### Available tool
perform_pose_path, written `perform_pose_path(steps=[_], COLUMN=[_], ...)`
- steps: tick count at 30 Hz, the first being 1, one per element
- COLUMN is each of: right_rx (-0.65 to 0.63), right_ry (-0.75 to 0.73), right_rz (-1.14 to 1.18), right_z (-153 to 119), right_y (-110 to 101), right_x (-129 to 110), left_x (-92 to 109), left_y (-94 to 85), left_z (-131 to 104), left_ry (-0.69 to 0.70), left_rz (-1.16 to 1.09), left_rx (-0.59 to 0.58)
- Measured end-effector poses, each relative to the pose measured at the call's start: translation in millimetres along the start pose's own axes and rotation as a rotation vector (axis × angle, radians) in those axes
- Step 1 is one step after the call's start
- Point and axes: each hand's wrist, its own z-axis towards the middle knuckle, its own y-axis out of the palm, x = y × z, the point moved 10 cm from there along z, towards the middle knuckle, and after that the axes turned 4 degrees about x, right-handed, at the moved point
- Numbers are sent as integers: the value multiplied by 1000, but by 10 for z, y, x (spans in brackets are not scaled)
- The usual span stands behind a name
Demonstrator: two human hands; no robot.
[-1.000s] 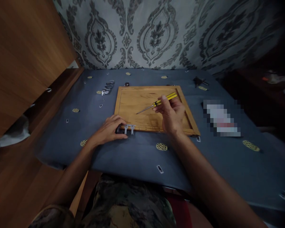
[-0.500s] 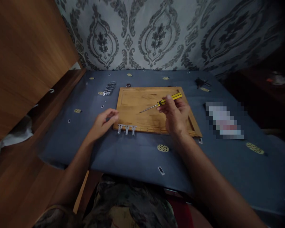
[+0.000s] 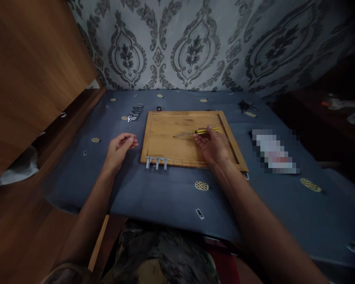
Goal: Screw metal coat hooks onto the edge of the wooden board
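**Yellow-and-black screwdriver (image 3: 198,131) with a thin metal shaft, held over a rectangular, wooden framed panel (image 3: 171,146)**

The right hand (image 3: 214,146) has its thumb and fingers closed around the screwdriver's handle. The shaft points left across the middle of the panel; whether the tip touches the wood cannot be told. The left hand (image 3: 122,146) is beside the panel's left edge, apart from it, the fingers curled in and the thumb drawn close to the fingertips. Whether something small is pinched there cannot be told.

The panel lies flat on a surface covered in blue-grey printed cloth (image 3: 165,193) with yellow, black-dotted motifs. Three silver metal hinges (image 3: 157,163) stand side by side at the left end of its near edge, their arms sticking out toward the person. A row of small dark holes (image 3: 182,162) runs along the edge to their right.

Loose silver and dark metal parts (image 3: 133,117) lie beyond the left hand, and a small dark square object (image 3: 158,109) sits just past the panel's far edge. On the right are a black object (image 3: 246,106), too dark to identify, and a pixelated item (image 3: 275,152).
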Motion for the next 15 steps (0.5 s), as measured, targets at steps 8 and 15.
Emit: perform_pose_path(steps=[8, 15], right_rx=[6, -9], right_ry=[-202, -263], right_rz=[-83, -168], right_z=[54, -7], right_y=[-94, -88], right_x=[-70, -205], left_x=[-51, -102], left_y=[-72, -246], left_z=[40, 83], left_ry=[-24, -57], left_rz=[-62, -80], left_rx=[60, 183])
